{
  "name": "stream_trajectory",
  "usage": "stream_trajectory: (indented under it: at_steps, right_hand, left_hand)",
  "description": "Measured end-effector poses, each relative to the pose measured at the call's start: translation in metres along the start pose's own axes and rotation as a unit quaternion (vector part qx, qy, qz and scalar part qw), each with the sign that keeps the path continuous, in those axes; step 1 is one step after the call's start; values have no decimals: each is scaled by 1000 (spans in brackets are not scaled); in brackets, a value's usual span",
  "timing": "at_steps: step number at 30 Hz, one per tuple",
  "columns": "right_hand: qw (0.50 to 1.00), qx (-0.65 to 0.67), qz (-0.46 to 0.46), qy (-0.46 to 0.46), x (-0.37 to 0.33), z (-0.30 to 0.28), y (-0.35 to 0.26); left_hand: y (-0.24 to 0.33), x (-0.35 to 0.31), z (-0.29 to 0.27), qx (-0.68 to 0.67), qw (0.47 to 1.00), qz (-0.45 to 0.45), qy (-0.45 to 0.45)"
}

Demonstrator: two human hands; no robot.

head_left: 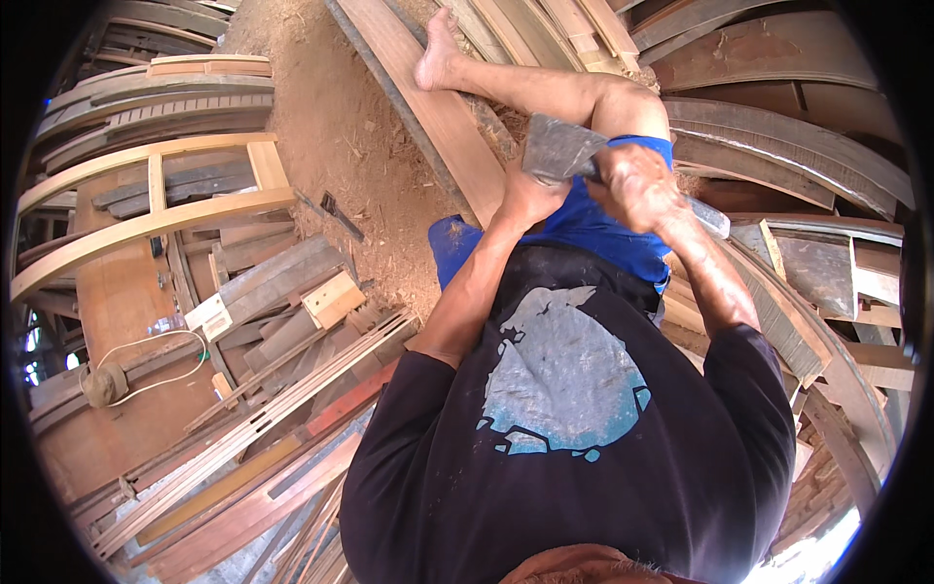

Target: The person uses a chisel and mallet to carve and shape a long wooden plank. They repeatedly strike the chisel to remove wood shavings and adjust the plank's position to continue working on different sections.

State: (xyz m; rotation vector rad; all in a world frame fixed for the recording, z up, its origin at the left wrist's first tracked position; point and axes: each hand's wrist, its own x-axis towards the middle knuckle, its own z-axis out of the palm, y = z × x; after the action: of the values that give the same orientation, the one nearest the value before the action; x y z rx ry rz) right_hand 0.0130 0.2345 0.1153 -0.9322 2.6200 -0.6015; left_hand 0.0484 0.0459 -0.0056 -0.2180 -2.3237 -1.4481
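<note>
Head view: hatchet [562, 146] slants up-left from right hand [634, 187], fingers wrapped round handle [589, 166], blade [556, 149] overlapping left hand [533, 200], whose hold is unclear.

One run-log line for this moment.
right hand: gripping grey-bladed tool | left hand: beside that tool, grip unclear | wooden plank: beyond left hand | wood shavings: on floor

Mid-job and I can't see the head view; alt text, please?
The right hand grips a broad-bladed grey tool, which overlaps the left hand in view, contact unclear. Beyond, a bent bare leg has its foot at a long wooden plank, with timber pieces around.
</note>
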Motion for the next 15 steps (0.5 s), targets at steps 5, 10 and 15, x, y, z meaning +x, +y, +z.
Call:
stream_trajectory:
  at_steps: [5,10,15]
  right_hand:
    - [975,177,-32,132,-12,-14,-5]
    - [996,86,4,18,-2,-1,-8]
    - [980,185,-64,47,1,9,0]
  left_hand:
    - [9,-25,-14,-14,985,-167,-30]
    - [8,-25,-31,-104,986,-111,-70]
    - [11,-17,-31,-79,994,-80,-1]
